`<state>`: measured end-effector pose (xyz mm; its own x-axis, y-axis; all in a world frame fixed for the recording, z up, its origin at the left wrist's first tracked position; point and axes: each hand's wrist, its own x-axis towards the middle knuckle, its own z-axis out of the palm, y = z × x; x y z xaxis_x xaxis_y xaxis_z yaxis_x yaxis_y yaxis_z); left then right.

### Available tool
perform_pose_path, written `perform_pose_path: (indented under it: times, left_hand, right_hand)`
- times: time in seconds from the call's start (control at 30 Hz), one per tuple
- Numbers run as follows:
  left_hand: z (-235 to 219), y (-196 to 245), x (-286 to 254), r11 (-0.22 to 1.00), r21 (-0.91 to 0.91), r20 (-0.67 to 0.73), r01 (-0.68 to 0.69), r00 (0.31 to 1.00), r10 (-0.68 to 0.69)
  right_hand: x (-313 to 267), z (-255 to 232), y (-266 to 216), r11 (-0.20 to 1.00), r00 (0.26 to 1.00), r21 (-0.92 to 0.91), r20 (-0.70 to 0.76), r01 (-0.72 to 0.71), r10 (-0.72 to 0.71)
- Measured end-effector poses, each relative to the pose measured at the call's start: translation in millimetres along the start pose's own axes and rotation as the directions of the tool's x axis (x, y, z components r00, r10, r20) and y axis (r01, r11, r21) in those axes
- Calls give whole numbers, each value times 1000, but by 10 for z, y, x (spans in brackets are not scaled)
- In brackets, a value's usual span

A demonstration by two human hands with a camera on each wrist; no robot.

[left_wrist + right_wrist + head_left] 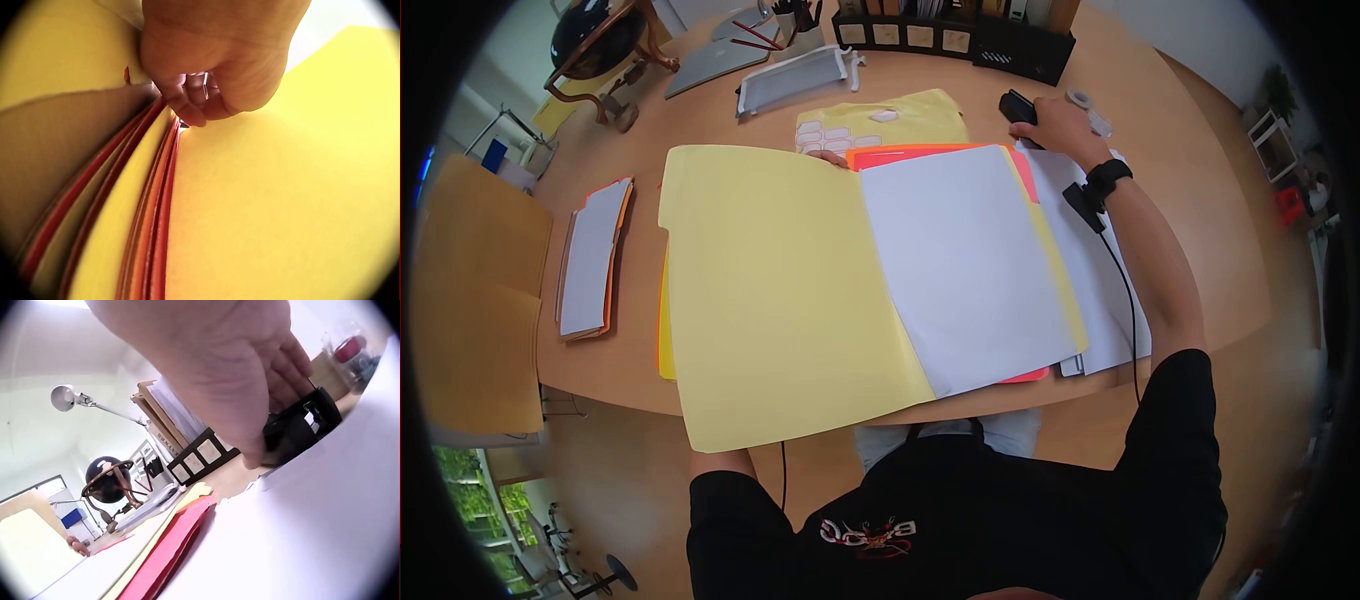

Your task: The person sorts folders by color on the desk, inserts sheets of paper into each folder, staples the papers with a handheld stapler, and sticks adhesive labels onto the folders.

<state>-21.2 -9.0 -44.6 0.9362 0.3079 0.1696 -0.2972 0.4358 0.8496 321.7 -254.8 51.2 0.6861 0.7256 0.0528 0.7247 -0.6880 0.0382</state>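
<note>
A yellow folder [790, 300] lies spread open over a stack of folders, with white sheets [970, 270] on its right half. At its top edge only the fingers of my left hand [828, 158] show; in the left wrist view that hand [219, 56] pinches the folder's edge beside red, orange and yellow folder edges [150, 231]. My right hand [1062, 130] grips a black desk tool [1018, 106], perhaps a stapler or punch, at the top of more white sheets [1105, 280]. The right wrist view shows the hand [231, 381] with its fingers round the black tool [303, 425].
A bundle of papers and folders [595, 260] lies at the left. Behind are a yellow envelope with labels [930, 112], a grey tray [795, 80], a closed laptop [718, 65], a globe [595, 40] and a black organizer [1020, 50]. A tape roll [1080, 98] sits beside my right hand.
</note>
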Motion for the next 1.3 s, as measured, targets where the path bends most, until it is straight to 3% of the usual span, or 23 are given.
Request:
perform_pose_path:
  times: [0.1, 0.17, 0.23, 0.27, 0.3, 0.33, 0.4, 0.43, 0.5, 0.6, 0.63, 0.7, 0.73, 0.77, 0.8, 0.87, 0.9, 0.97, 1.07, 1.3]
  left_hand:
    - [-48, 69, -27, 1000, 16, -2, 26, 1000, -26]
    - [-71, 80, -41, 999, 16, -6, 37, 999, -37]
    - [-91, 68, -55, 999, 11, -11, 48, 999, -48]
    - [-98, 62, -56, 999, 8, -13, 53, 999, -53]
    - [-103, 59, -56, 998, 6, -15, 58, 998, -58]
    - [-109, 62, -55, 998, 5, -17, 65, 998, -64]
    - [-117, 94, -38, 997, 9, -17, 74, 997, -73]
    - [-120, 121, -24, 997, 13, -16, 76, 997, -76]
    - [-128, 161, 8, 996, 19, -12, 82, 997, -82]
    - [-112, 153, 103, 996, 14, 5, 93, 996, -93]
    - [-107, 148, 142, 995, 12, 14, 97, 995, -98]
    - [-110, 139, 182, 995, 4, 23, 102, 995, -102]
    - [-117, 124, 176, 995, -4, 21, 103, 994, -103]
    - [-126, 107, 158, 995, -12, 18, 103, 995, -102]
    - [-133, 97, 144, 995, -19, 15, 101, 995, -101]
    - [-137, 102, 142, 995, -29, 17, 98, 995, -97]
    - [-133, 105, 152, 995, -34, 19, 94, 995, -93]
    - [-128, 101, 167, 995, -44, 22, 90, 996, -89]
    - [-128, 107, 193, 994, -54, 26, 90, 996, -89]
    - [-139, 244, 260, 993, -39, 39, 114, 993, -112]
  right_hand:
    - [55, 3, -51, 999, 999, 34, -17, 30, -29]
    - [107, -86, -158, 994, 990, 113, -141, 13, 3]
    - [127, -210, -374, 979, 984, 202, -173, -15, 50]
    - [133, -250, -498, 857, 985, 505, -169, 104, -19]
    - [139, -271, -634, 630, 978, 751, -188, 199, -85]
    - [67, -282, -816, 626, 979, 755, -185, 196, -84]
    - [-109, -302, -1167, 230, 925, 929, -208, 288, -318]
    - [-73, -195, -1313, 237, 911, 921, -216, 310, -352]
    - [-148, -93, -1515, 140, 898, 953, -195, 269, -394]
    - [-279, -186, -1600, 252, 888, 949, -57, 190, -456]
    - [-276, -168, -1576, 289, 901, 932, -78, 217, -426]
    - [-221, -220, -1415, 537, 939, 793, -121, 287, -323]
    - [-191, -211, -1304, 539, 938, 793, -117, 286, -326]
    - [-158, -192, -1161, 772, 943, 545, -236, 329, -235]
    - [-121, -170, -1003, 927, 908, 242, -376, 287, -184]
    - [-20, -62, -636, 964, 931, 217, -359, 153, -67]
    - [33, 6, -461, 965, 930, 212, -361, 156, -71]
    - [78, 106, -205, 941, 983, 329, -132, -76, 126]
    - [23, 151, -39, 962, 988, 246, -67, -117, 138]
    - [-37, 208, -33, 950, 986, 291, -86, -110, 140]
